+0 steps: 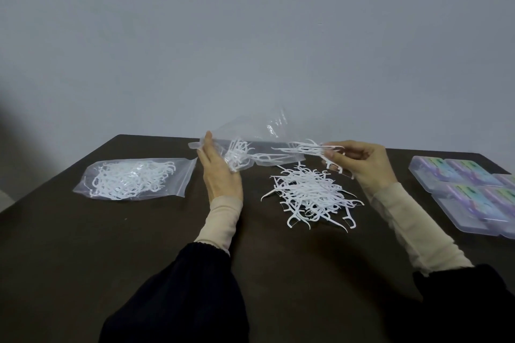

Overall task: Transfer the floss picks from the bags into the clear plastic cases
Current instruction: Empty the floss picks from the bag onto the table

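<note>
A dark brown counter (139, 245) fills the lower half of the head view, with a plain grey wall (250, 22) behind it. Just above the centre, the person holds a clear plastic bag (250, 133) lifted off the counter. The left hand (220, 172), at about 9 o'clock of the bag, has its fingers (208, 145) straight and close together along the bag's left edge, the thumb seemingly behind the film, gripping it; a clump of white floss picks (237, 156) sits in the bag beside that palm. The right hand (359, 164), at 3 o'clock of the bag, has its fingers curled, pinching a small bundle of floss picks (306, 149) at the bag's right end; whether it also grips the film there is hard to tell.

Directly below the bag, at 6 o'clock, a loose pile of floss picks (309, 195) lies heaped on the counter between the two forearms. Well apart at 9 o'clock, a second zip bag (133, 178) lies flat on the counter, full of floss picks. At 3 o'clock, near the right edge of the view, a group of clear plastic cases (471, 189) with purple and green inserts lies side by side, lids closed as far as the view shows. Both arms wear beige inner sleeves (223, 220) under black outer sleeves (181, 295).
</note>
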The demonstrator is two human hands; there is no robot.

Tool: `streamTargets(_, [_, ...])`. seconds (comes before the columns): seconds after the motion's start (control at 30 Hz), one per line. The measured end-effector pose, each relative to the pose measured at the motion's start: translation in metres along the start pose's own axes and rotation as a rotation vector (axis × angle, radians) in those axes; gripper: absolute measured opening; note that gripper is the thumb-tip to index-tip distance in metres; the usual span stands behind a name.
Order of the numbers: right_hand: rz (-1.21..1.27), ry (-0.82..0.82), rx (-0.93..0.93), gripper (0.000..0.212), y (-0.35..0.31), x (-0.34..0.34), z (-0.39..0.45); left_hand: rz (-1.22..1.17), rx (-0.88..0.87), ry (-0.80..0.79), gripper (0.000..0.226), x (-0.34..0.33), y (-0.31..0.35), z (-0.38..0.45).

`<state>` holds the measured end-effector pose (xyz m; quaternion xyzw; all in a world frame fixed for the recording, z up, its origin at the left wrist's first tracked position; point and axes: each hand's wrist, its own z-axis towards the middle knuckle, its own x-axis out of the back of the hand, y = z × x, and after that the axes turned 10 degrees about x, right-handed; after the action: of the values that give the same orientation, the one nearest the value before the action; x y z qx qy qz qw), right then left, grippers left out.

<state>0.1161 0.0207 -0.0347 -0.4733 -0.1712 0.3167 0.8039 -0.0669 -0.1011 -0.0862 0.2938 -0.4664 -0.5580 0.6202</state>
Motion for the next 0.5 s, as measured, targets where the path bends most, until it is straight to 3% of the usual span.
streamTargets(0.23, [0.127, 0.135, -0.140, 0.026, 0.009, 0.014, 0.002, -0.009, 0.137, 0.098, 0.081, 0.006, -0.005, 0.009])
streamTargets(0.37, [-0.023, 0.069, -0.185, 0.026, 0.021, 0.022, 0.002, 0.000, 0.173, 0.123, 0.079, 0.007, -0.001, 0.007])
streamTargets(0.5, [-0.392, -0.098, -0.116, 0.017, 0.029, 0.023, 0.000, -0.012, 0.185, 0.126, 0.078, 0.006, 0.000, 0.008])
